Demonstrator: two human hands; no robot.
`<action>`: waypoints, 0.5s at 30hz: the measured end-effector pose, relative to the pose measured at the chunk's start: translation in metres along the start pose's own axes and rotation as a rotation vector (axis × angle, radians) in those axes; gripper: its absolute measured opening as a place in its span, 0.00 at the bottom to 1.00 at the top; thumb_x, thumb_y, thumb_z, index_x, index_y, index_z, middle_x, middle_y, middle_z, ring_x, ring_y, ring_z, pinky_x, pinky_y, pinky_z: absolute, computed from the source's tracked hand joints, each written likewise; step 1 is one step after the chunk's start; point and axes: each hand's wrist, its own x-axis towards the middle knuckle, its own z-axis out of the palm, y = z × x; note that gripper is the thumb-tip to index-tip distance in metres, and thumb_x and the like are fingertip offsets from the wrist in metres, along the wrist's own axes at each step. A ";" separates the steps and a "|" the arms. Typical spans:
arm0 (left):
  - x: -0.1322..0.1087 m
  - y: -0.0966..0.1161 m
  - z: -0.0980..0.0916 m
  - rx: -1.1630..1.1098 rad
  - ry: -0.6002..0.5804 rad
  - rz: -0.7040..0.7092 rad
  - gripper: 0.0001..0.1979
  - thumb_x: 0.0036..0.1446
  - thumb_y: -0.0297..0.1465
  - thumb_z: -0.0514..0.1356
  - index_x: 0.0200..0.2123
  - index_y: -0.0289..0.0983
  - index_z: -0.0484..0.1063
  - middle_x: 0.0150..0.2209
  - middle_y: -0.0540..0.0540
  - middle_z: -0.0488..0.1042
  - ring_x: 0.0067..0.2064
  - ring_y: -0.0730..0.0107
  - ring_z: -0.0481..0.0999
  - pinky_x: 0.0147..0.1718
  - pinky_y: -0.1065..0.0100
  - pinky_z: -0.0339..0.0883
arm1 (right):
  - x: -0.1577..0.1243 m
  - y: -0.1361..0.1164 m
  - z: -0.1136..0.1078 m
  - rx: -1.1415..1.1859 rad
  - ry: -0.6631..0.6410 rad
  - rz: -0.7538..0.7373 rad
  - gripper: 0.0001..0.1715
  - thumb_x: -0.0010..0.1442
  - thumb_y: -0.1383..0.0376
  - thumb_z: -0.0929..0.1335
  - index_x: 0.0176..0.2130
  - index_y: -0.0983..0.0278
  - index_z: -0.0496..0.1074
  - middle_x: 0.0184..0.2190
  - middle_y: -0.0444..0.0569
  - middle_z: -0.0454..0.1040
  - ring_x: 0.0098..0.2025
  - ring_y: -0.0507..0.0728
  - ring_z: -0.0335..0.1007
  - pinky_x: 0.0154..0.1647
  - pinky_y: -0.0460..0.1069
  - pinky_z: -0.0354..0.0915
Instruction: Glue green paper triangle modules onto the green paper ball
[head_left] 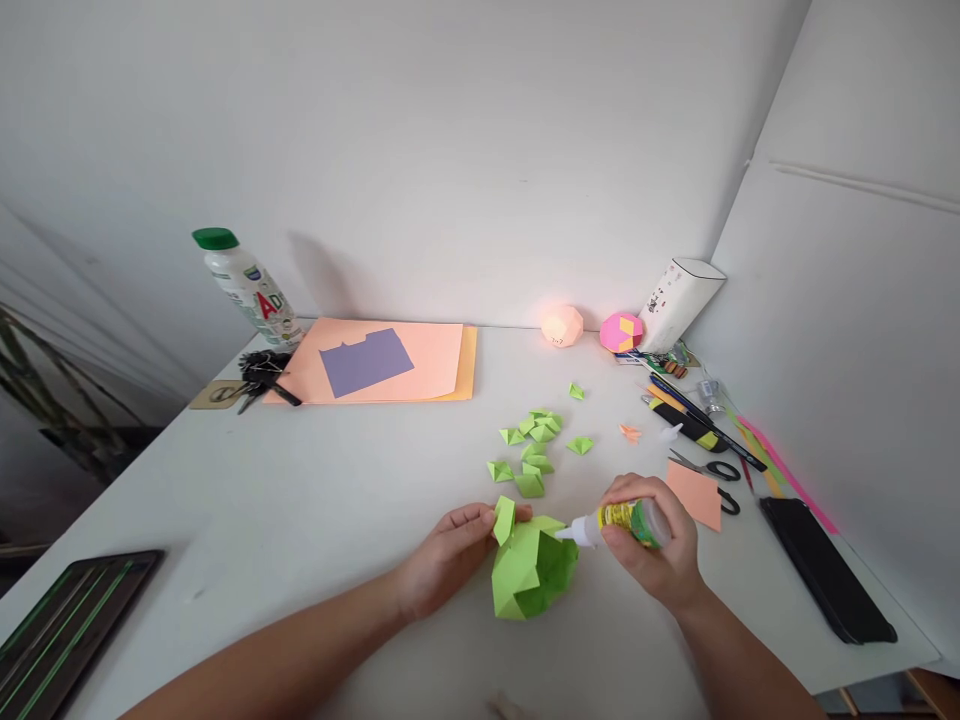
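My left hand is closed on a green paper shape, a hollow, faceted form with an opening toward the right. A small folded green piece shows at my left thumb and fingertip. In my right hand is a glue bottle with a yellow and green label, held nearly level. Its white nozzle points left and meets the upper rim of the paper shape; whether glue is coming out cannot be seen. Several folded green paper pieces lie on the table just beyond my hands.
Orange paper sheets with a purple piece, keys and a white bottle are back left. Two paper balls stand by the wall. Scissors, pens and a black phone-like object lie right; a dark tray left.
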 end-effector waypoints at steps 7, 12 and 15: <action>0.003 -0.001 -0.004 0.034 -0.064 0.036 0.11 0.58 0.33 0.58 0.27 0.35 0.76 0.45 0.41 0.78 0.58 0.52 0.66 0.58 0.55 0.51 | 0.002 -0.004 0.000 -0.090 -0.012 -0.068 0.12 0.51 0.70 0.70 0.36 0.60 0.67 0.28 0.45 0.69 0.29 0.55 0.66 0.29 0.51 0.63; 0.001 0.001 -0.003 0.091 -0.095 0.045 0.11 0.58 0.34 0.58 0.31 0.35 0.78 0.44 0.41 0.78 0.60 0.50 0.63 0.58 0.54 0.52 | 0.000 -0.004 0.002 -0.014 -0.035 -0.033 0.12 0.52 0.70 0.70 0.37 0.60 0.66 0.28 0.45 0.68 0.28 0.55 0.65 0.28 0.51 0.63; 0.000 0.001 -0.002 0.114 -0.128 0.035 0.11 0.58 0.34 0.58 0.34 0.36 0.79 0.45 0.41 0.78 0.63 0.51 0.58 0.59 0.55 0.51 | -0.003 -0.003 0.004 0.033 -0.059 -0.017 0.13 0.52 0.70 0.70 0.38 0.60 0.66 0.28 0.46 0.69 0.29 0.56 0.66 0.29 0.51 0.63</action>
